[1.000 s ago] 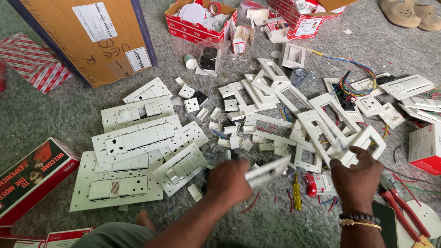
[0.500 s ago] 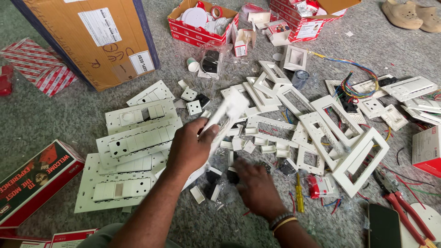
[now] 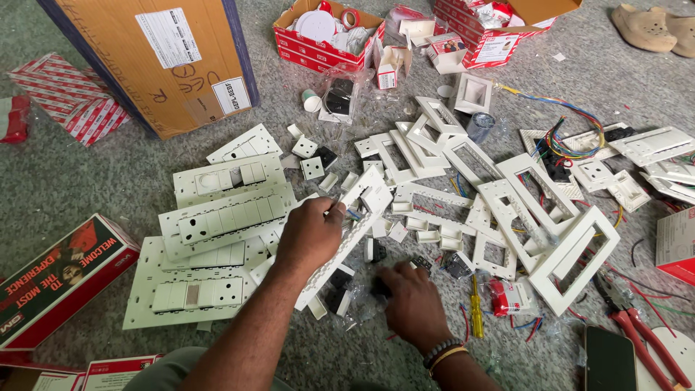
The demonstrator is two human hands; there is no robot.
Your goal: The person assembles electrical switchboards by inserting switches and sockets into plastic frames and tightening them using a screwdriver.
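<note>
My left hand [image 3: 310,233] grips a long white switch-plate frame [image 3: 355,226] and holds it tilted above the pile of parts on the grey carpet. My right hand [image 3: 410,304], with bangles on the wrist, rests low on the floor over small black and white switch modules [image 3: 375,250]; its fingers curl around a dark piece, mostly hidden. White switch boards with fitted switches [image 3: 228,217] lie just left of my left hand.
Empty white frames [image 3: 572,253] spread to the right beside coloured wires [image 3: 561,130]. A yellow screwdriver [image 3: 476,317], red pliers [image 3: 644,333] and a phone [image 3: 609,358] lie at the lower right. A big cardboard box [image 3: 156,58] and red cartons [image 3: 326,32] stand behind.
My left hand lifted the white frame up and left, then lowered it slightly. My right hand left the frames on the right and dropped to the small modules in front.
</note>
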